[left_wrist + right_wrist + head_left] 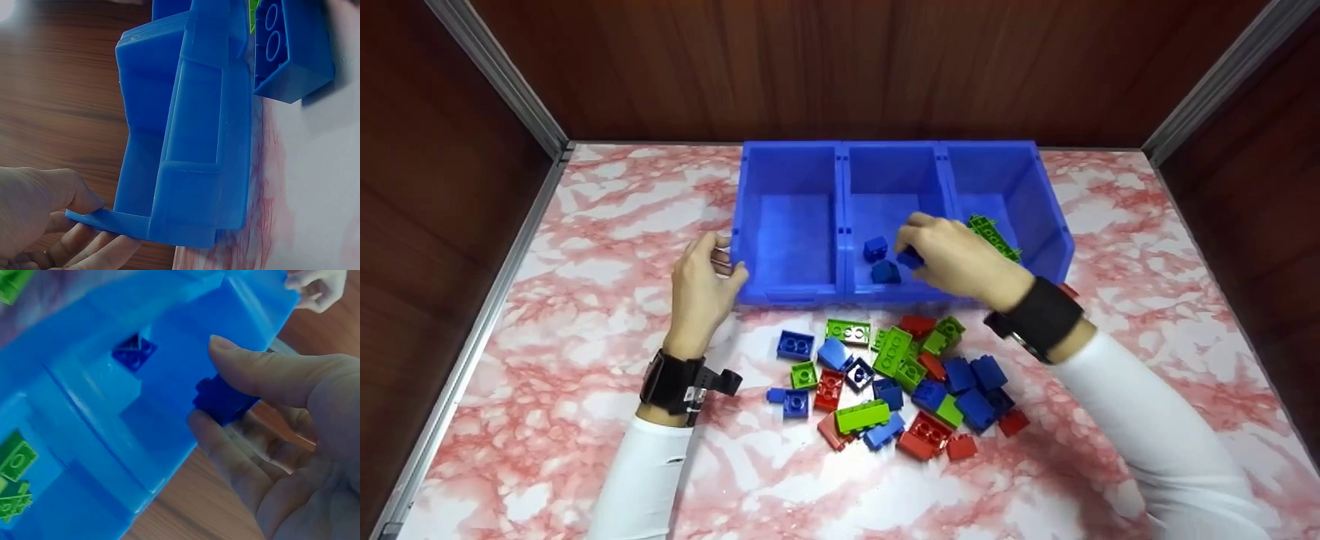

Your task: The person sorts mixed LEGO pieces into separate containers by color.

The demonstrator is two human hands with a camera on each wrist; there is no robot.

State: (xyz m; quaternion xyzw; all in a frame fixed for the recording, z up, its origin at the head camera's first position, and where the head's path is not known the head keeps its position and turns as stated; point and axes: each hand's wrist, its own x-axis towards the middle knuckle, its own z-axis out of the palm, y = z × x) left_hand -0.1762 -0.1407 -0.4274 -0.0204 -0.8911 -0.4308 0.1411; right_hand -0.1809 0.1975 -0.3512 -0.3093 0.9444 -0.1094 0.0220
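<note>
Blue brick [222, 402] sits pinched between thumb and fingers of the right hand [960, 255], which I see remotely over the middle compartment of the blue tray [791, 297]; the left hand [701, 281] grips the tray's left edge.

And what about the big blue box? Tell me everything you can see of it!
The box is blue, looks like shiny plastic, and has three open-topped sections in a row, split by two dividing walls. It stands upright on the pink-and-white table. Blue blocks sit in its middle section, green blocks in its right section. The person's left grip pinches the rim at its left end. I can't tell whether the right grip touches it.
</note>
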